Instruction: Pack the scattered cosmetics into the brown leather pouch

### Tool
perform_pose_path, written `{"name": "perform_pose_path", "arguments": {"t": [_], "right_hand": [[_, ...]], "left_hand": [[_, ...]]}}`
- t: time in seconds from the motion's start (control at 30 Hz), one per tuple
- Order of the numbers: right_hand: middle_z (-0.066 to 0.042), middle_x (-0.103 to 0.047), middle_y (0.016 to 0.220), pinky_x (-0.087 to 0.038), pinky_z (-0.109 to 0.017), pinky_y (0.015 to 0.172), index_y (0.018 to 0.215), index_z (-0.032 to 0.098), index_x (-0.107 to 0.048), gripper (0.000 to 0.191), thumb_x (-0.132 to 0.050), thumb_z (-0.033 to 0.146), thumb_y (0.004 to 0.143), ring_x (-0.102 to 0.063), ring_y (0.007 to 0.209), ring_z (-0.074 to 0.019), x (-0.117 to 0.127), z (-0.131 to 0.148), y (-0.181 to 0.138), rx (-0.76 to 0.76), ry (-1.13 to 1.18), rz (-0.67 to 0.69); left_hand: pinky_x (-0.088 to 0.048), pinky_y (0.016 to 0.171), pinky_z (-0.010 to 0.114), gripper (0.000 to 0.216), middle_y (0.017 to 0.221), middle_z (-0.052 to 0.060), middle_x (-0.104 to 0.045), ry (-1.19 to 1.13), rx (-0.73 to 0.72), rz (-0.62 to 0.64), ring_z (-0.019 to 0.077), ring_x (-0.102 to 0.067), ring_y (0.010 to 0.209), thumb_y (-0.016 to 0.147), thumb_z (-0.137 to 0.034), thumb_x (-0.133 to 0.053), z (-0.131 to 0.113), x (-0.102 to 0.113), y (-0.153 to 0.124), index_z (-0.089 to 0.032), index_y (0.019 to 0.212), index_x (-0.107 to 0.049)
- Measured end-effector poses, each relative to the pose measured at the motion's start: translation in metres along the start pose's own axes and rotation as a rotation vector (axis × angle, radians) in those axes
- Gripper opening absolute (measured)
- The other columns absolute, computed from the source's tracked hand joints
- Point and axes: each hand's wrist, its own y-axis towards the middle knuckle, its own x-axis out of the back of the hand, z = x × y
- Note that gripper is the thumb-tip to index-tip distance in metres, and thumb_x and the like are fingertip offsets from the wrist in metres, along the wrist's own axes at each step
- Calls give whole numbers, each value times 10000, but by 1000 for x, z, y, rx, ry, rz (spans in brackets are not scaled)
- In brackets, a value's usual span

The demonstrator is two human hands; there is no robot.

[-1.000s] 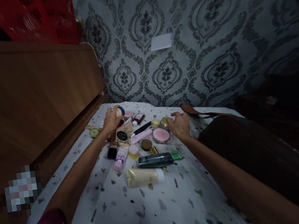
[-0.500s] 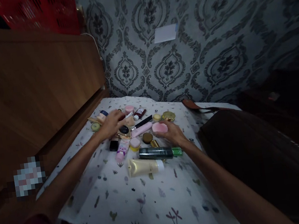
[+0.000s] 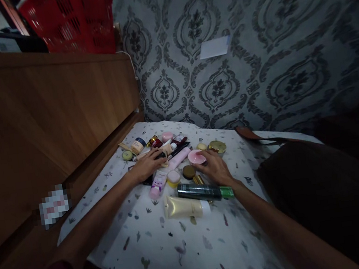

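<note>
My right hand (image 3: 217, 168) grips a small pink round case (image 3: 197, 157) between thumb and fingers, its shiny face turned upward. Over the left part of a cosmetics pile, my left hand (image 3: 144, 166) lies with fingers stretched, touching or just above a black-topped item (image 3: 161, 155). Between the hands are a long pink tube (image 3: 179, 158), a purple-and-pink tube (image 3: 157, 184), a yellow-and-white jar (image 3: 173, 178) and a brown round lid (image 3: 189, 172). Nearer me lie a dark green bottle (image 3: 199, 191) with a green cap and a gold tube (image 3: 183, 207). My left hand partly covers several items.
A patterned white cloth (image 3: 180, 259) spreads under the cosmetics. Wooden furniture (image 3: 51, 125) rises on the left, bearing a red basket (image 3: 73, 24). A dark bag (image 3: 317, 191) with a brown strap (image 3: 253, 135) sits right. Behind is a papered wall (image 3: 185, 80).
The view has shifted, so the scene sits lower and further right. My left hand has drawn back towards me, uncovering jars behind it. The pink case has tilted and moved slightly left.
</note>
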Motion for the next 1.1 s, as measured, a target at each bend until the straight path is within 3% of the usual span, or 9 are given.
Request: {"name": "perform_pose_path", "arguments": {"t": [0.17,0.33,0.47,0.6,0.7,0.77,0.93,1.03,1.1], "right_hand": [[-123,-640,1267,-474,-450,1016,1221,223,-653,474,-691,437,800,-564,1210,-312,13,-1,-4,-16,48,75],[-112,-650,1314,-514,-435,991,1188,224,-678,479,-636,532,824,-565,1256,-317,35,10,-23,-88,327,158],[-112,-690,1275,-510,-435,1012,1182,220,-690,547,-631,608,802,-606,1214,-328,52,23,-41,-121,515,240],[-122,-712,1211,-543,-439,945,1158,205,-709,605,-628,662,770,-631,1163,-340,60,35,-64,-121,510,284],[-113,-731,1136,-551,-409,915,1128,198,-723,543,-659,600,769,-669,1078,-314,59,42,-84,-81,465,319],[-102,-738,1087,-554,-395,895,1110,202,-732,494,-681,549,761,-687,1010,-296,57,45,-96,-54,420,308],[-95,-740,1069,-554,-387,874,1114,206,-743,481,-712,512,744,-692,973,-291,50,47,-111,-28,418,264],[-99,-754,1066,-558,-388,867,1083,196,-745,479,-734,512,724,-695,969,-296,44,44,-114,-105,497,190],[-92,-764,1025,-567,-382,832,1052,190,-745,477,-752,512,700,-699,942,-293,39,43,-116,-182,581,117]], "left_hand": [[-397,1130,435,435,1457,113,-513,90,183,-74,248,-455,1369,1004,-158,-395,12,-3,13,-252,1407,-531],[-439,1036,455,368,1279,130,-617,107,236,-56,282,-554,1205,997,-230,-439,30,1,26,-243,1332,-590],[-299,1116,547,339,1302,123,-620,88,245,-55,302,-485,1288,987,-271,-479,47,-1,31,-283,1303,-602],[-210,1163,572,380,1448,108,-525,22,292,-90,321,-355,1411,973,-369,-519,72,-6,27,-293,1341,-578],[-235,1186,519,454,1516,135,-438,-51,357,-131,329,-299,1450,978,-427,-480,95,-8,22,-224,1378,-553],[-286,1176,486,507,1489,151,-459,-112,394,-152,321,-357,1418,977,-450,-456,111,-8,18,-187,1406,-519],[-517,945,376,572,1188,87,-654,-270,445,-171,246,-627,1058,891,-486,-566,141,-5,16,-191,1378,-514],[-549,833,347,476,1007,34,-676,-312,509,-226,208,-648,891,867,-450,-597,149,-6,21,-220,1282,-558],[-547,838,370,429,1000,43,-669,-309,564,-287,216,-645,888,882,-406,-583,148,-8,25,-223,1269,-551]]}}
